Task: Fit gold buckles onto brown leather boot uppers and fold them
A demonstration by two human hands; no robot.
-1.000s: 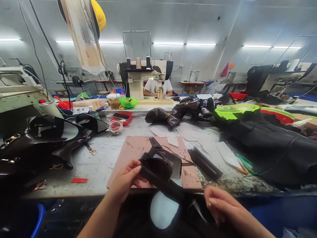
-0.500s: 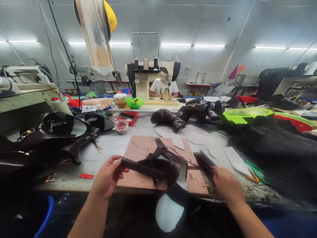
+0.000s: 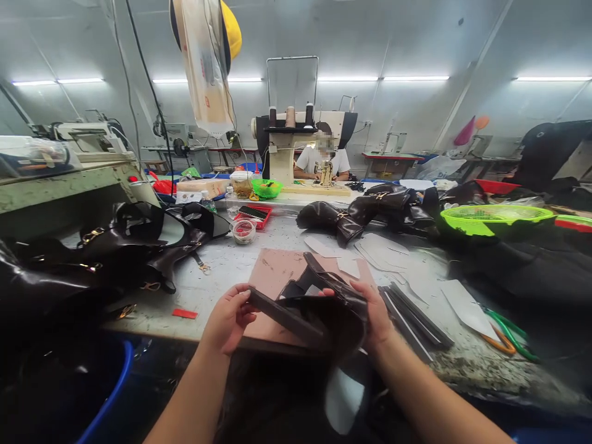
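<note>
A dark brown leather boot upper [image 3: 348,320] lies partly on a pinkish cutting board [image 3: 272,265], its lower end hanging over the table's front edge and showing pale lining. My right hand [image 3: 377,314] is closed round the upper's right side, the thumb on top. Between the thumb and fingers of my left hand [image 3: 234,317] is the end of a long dark strip [image 3: 287,320]. The strip slants down across the upper's opening; I cannot tell whether its far end is attached. More dark strips [image 3: 414,320], some with white lines, lie right of my right hand.
Glossy dark boot uppers with gold buckles [image 3: 152,246] are heaped at left, others [image 3: 365,209] farther back. White cut pieces [image 3: 379,253], orange-and-green handled scissors [image 3: 504,336] and a lime basket [image 3: 497,216] are at right. A person [image 3: 324,161] sits behind a sewing machine [image 3: 282,154].
My right hand has let go of the dark strips at right and moved left onto the boot upper. My left hand still pinches the strip. The view has shifted a little left.
</note>
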